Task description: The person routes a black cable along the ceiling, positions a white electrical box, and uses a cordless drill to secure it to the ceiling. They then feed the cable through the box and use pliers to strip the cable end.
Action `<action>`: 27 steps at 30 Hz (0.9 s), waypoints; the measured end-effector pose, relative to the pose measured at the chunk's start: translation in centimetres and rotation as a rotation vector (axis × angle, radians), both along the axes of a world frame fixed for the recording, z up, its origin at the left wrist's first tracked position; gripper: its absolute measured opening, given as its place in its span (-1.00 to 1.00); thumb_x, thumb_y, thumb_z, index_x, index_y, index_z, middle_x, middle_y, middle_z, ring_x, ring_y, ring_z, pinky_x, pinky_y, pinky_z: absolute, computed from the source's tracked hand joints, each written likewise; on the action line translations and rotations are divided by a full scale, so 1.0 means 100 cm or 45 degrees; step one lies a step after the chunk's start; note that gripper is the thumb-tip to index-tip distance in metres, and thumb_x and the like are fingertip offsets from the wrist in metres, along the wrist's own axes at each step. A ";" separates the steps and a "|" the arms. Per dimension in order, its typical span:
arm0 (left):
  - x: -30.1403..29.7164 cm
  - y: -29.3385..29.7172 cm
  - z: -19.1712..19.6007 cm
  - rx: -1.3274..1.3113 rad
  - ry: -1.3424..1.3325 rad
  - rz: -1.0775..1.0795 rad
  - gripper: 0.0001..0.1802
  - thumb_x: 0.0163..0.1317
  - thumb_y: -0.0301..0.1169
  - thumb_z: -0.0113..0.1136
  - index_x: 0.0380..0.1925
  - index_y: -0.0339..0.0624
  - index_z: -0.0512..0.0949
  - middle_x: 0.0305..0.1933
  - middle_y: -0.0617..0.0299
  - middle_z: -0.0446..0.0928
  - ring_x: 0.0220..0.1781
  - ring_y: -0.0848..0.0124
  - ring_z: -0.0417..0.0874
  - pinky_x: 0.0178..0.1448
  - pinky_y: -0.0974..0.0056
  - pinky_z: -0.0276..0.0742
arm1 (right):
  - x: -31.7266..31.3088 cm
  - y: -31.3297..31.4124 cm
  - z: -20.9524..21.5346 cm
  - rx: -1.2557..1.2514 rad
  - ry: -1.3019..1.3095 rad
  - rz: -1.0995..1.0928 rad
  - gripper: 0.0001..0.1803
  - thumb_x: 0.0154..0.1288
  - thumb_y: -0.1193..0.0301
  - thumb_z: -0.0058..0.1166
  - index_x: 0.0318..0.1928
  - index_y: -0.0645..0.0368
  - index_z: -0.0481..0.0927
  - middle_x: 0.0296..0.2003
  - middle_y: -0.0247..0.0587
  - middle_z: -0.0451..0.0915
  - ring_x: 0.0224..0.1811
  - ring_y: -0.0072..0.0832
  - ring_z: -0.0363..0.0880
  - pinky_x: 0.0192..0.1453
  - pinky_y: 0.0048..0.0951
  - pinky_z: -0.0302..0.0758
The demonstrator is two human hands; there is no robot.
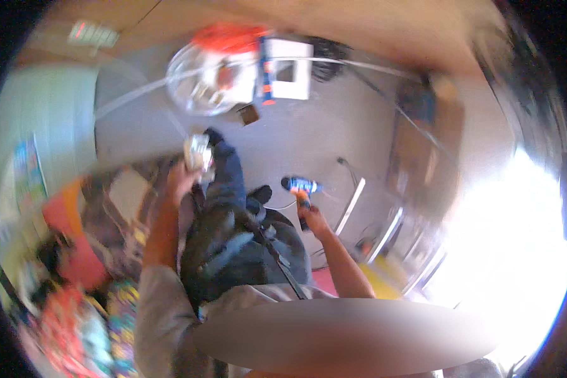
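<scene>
I see the whole view smeared by motion, so fine detail is lost. At the far left edge lies a pale green surface point(50, 126), and near it, lower left, a heap of bright clutter point(75, 327) in red, orange and mixed colours; I cannot tell what the pieces are.

My left hand point(181, 178) is raised at centre left, fingers closed around a small pale object point(198, 151) that sticks up just above the fist. The blur keeps me from naming that object. Just right of the hand my legs point(230, 183) in dark trousers stretch away over the grey floor point(309, 138), and a dark bag point(233, 246) with a strap hangs against my front, between my two forearms.

On the far floor, beyond the left hand, stands a clear round bowl-like thing point(198, 85) with an orange shape point(230, 38) behind it, and right of those a white box point(290, 69).

My right hand point(312, 217) is right of centre, wrapped around the grip of a blue and orange drill point(301, 187). The drill's body sits just above the hand, on its far side, and points left. Both hands are well apart, the bag between them.

Right of the drill pale bars point(353, 205) lie on the floor. The right side is washed out by glare point(516, 239).
</scene>
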State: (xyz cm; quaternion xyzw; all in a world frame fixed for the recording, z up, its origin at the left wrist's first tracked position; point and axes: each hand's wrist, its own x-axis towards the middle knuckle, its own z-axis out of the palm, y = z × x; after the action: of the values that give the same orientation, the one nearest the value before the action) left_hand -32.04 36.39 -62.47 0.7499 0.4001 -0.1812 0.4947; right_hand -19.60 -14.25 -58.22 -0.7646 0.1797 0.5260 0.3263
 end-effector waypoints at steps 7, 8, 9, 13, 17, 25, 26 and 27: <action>0.001 -0.125 0.150 0.350 0.154 -0.541 -0.20 0.24 0.23 0.47 0.00 -0.42 0.74 -0.03 -0.31 0.76 0.09 -0.24 0.76 0.21 -0.14 0.59 | -0.188 -0.139 0.282 -0.327 -0.230 -0.421 -0.33 0.16 -0.09 0.51 0.02 0.21 0.69 -0.04 0.12 0.77 0.01 -0.03 0.77 0.16 -0.09 0.64; 0.006 -0.142 0.163 0.395 0.117 -0.444 -0.19 0.23 0.27 0.47 -0.11 -0.46 0.76 -0.09 -0.34 0.76 0.05 -0.27 0.75 0.16 -0.14 0.60 | -0.205 -0.153 0.311 -0.367 -0.198 -0.633 -0.40 0.14 -0.01 0.52 -0.06 0.22 0.67 -0.07 0.12 0.74 0.02 0.01 0.74 0.16 -0.05 0.62; 0.020 -0.158 0.170 0.588 0.135 -0.377 -0.18 0.23 0.26 0.47 -0.11 -0.46 0.77 -0.08 -0.31 0.77 0.02 -0.22 0.77 0.14 -0.14 0.60 | -0.217 -0.163 0.332 -0.345 -0.382 -0.790 -0.42 0.13 0.03 0.52 -0.07 0.24 0.65 -0.09 0.12 0.72 0.00 0.04 0.72 0.13 -0.04 0.60; 0.124 -0.213 0.187 0.261 -0.146 -0.108 -0.23 0.30 0.21 0.44 -0.05 -0.46 0.77 -0.02 -0.16 0.78 -0.01 0.04 0.76 0.17 -0.02 0.60 | -0.184 -0.235 0.375 -0.691 -1.015 -0.909 -0.50 0.12 0.13 0.47 -0.12 0.26 0.61 -0.17 0.15 0.64 -0.05 0.14 0.65 0.05 0.01 0.56; 0.218 -0.272 0.200 -0.057 -0.277 -0.310 -0.30 0.37 0.10 0.45 0.05 -0.46 0.74 0.05 -0.03 0.77 0.05 0.24 0.72 0.24 0.10 0.57 | -0.121 -0.328 0.422 -0.968 -1.574 -1.069 -0.54 0.20 0.21 0.44 -0.07 0.23 0.56 -0.25 0.06 0.58 -0.15 0.06 0.64 -0.03 -0.04 0.56; 0.413 -0.547 0.289 -0.389 -0.307 -1.368 -0.37 0.36 -0.09 0.45 0.24 -0.37 0.69 0.22 0.07 0.74 0.22 0.35 0.68 0.39 0.19 0.51 | 0.015 -0.581 0.572 -1.431 -1.703 -0.900 -0.53 0.28 0.21 0.36 0.08 0.23 0.61 -0.06 0.01 0.74 -0.03 0.05 0.75 0.03 -0.07 0.67; 0.427 -0.592 0.311 -0.344 -0.389 -1.406 -0.36 0.32 -0.02 0.47 0.13 -0.40 0.73 0.15 0.03 0.76 0.14 0.35 0.71 0.31 0.20 0.55 | 0.027 -0.603 0.583 -1.563 -1.600 -0.734 -0.51 0.26 0.19 0.39 0.07 0.23 0.61 -0.01 -0.01 0.75 0.02 0.07 0.75 0.05 -0.05 0.68; 0.447 -0.634 0.336 -0.250 -0.356 -1.527 -0.32 0.29 0.03 0.49 0.10 -0.44 0.74 0.08 0.01 0.78 0.08 0.35 0.73 0.23 0.20 0.58 | 0.033 -0.618 0.591 -1.477 -1.465 -0.781 -0.52 0.27 0.15 0.40 0.07 0.18 0.67 0.05 0.06 0.74 0.10 -0.04 0.73 0.19 -0.10 0.62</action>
State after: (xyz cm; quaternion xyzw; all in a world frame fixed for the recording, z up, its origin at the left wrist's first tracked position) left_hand 12.62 -27.03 -28.88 0.8117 -0.1776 -0.3635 0.4212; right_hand -16.31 -76.06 0.91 -0.8748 0.4244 -0.2275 0.0528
